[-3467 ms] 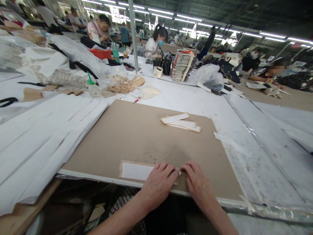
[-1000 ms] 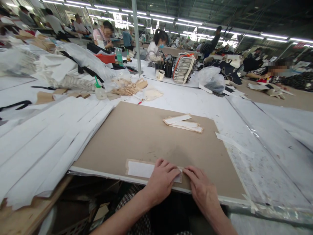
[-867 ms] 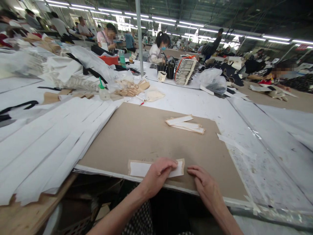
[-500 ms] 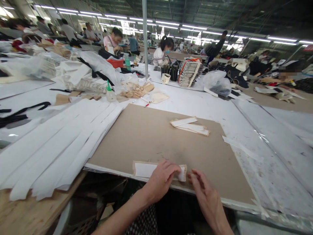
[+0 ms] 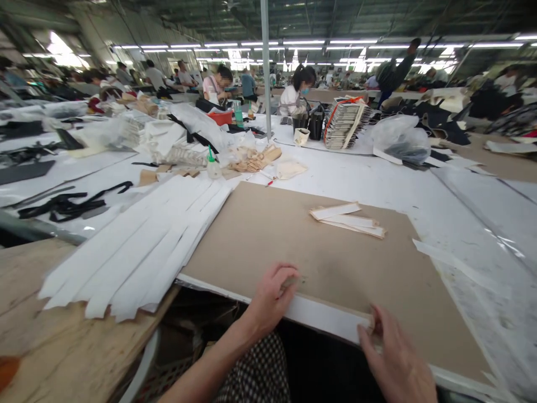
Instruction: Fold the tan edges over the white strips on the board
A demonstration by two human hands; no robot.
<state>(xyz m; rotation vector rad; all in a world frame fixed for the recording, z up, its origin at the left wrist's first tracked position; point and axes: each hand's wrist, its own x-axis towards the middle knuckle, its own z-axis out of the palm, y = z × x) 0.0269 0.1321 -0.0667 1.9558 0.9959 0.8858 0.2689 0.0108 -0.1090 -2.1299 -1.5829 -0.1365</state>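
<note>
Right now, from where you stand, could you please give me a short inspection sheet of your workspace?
Surface: flat tan cardboard board on a white-topped work table.
Job's things: long white paper strip along the board's near edge; small stack of cream paper strips on the board.
Hands: left hand at the strip's left end, right hand at its right end; grip unclear.
Clutter: pile of long white paper strips left of the board; tangled black straps.
Cables: nothing seen.
Surroundings: seated co-worker in a white top beyond, at a long factory table.
</note>
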